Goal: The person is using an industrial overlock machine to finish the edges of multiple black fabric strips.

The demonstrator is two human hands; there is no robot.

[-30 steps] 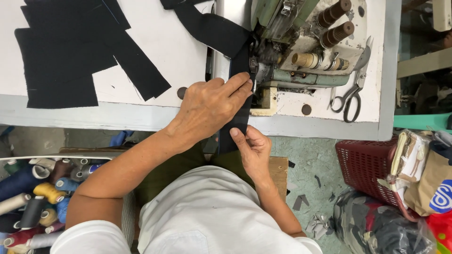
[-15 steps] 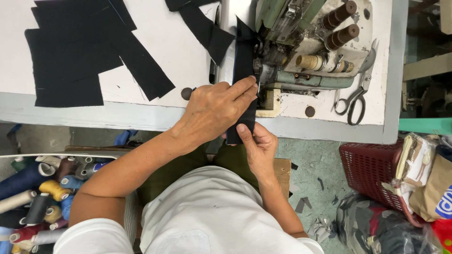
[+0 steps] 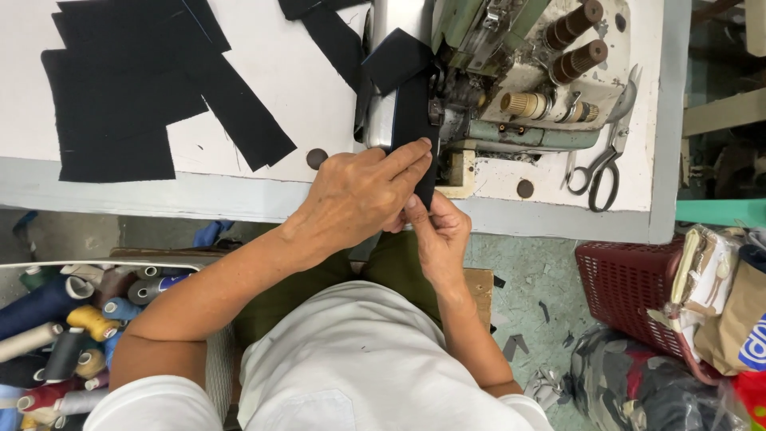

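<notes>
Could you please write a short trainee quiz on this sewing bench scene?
1. True or false: both hands touch the narrow black fabric strip at the green sewing machine.
2. Which lies right of the machine: A) black-handled metal scissors, B) a ruler, C) an iron?
3. Where does the stack of black fabric pieces lie on the white table?

Key:
1. True: the left hand lies over the strip and the right hand pinches its lower end.
2. A.
3. At the table's left side.
</notes>
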